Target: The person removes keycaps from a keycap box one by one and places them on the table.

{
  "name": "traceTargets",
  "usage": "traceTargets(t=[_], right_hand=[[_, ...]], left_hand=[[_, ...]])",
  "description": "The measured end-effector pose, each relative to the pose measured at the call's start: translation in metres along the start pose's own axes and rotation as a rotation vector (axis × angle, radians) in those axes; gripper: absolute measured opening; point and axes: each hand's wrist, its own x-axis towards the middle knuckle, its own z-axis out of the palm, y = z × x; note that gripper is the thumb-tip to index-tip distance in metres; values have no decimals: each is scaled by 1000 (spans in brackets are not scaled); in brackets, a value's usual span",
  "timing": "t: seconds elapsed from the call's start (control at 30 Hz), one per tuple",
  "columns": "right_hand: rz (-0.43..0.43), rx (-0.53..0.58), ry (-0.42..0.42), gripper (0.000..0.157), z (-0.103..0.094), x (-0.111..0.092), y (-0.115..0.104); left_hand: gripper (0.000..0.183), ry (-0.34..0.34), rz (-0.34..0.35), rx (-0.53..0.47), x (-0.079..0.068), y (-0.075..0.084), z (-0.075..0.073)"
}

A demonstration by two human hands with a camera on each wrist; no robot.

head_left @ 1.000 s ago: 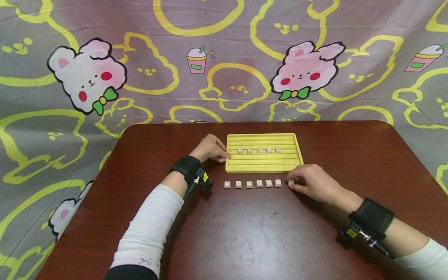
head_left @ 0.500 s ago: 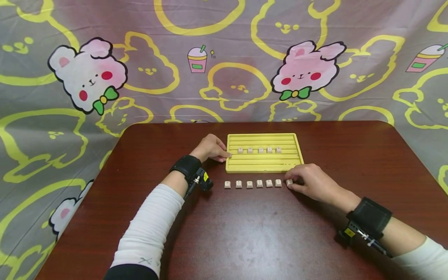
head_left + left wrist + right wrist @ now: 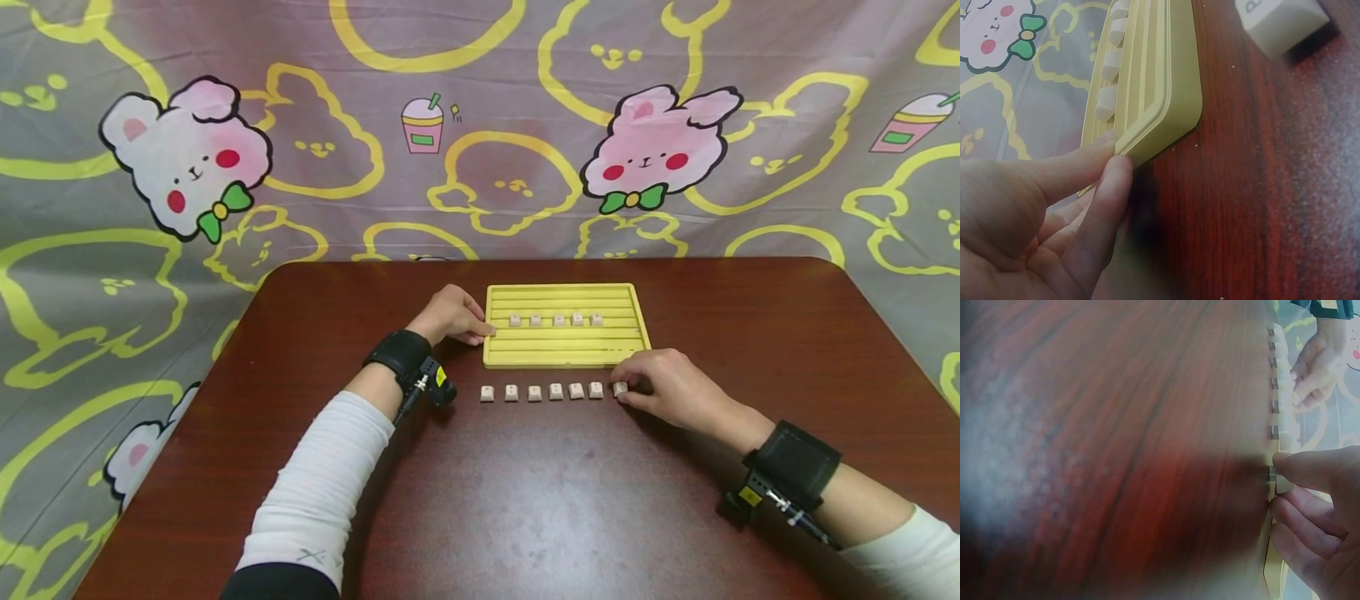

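A yellow ridged tray (image 3: 566, 359) lies on the table, with several white keycaps (image 3: 558, 320) standing in a row along one of its grooves. My left hand (image 3: 453, 317) pinches the tray's left edge between thumb and index finger; in the left wrist view the thumb (image 3: 1079, 169) lies over the rim. In front of the tray runs a second row of white keycaps (image 3: 534, 393) on the tabletop. At that row's right end my right hand (image 3: 667, 387) pinches a keycap (image 3: 619, 389) between thumb and fingers, its side partly covered by them in the right wrist view.
The dark reddish-brown table (image 3: 480, 500) reflects a bright patch of light near its front. Behind it hangs a grey curtain (image 3: 502, 100) printed with cartoon rabbits and yellow outlines. Both wrists wear black straps (image 3: 795, 462) with small cameras.
My right hand has shifted slightly left, bringing its keycap nearer to the rest of the front row. The left hand stays at the tray's edge.
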Motion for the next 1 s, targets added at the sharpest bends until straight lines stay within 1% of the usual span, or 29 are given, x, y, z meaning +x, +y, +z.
traceTargets(t=[0.37, 0.6, 0.73, 1.0], right_hand=[[4, -7, 2, 15, 0, 1, 0], [3, -15, 8, 16, -1, 0, -1], [11, -15, 0, 15, -4, 1, -2], [32, -25, -14, 20, -14, 5, -4]], left_hand=[[31, 6, -4, 13, 1, 1, 0], [31, 3, 1, 3, 1, 0, 0], [31, -1, 15, -3, 0, -2, 1], [31, 8, 18, 8, 1, -3, 1]])
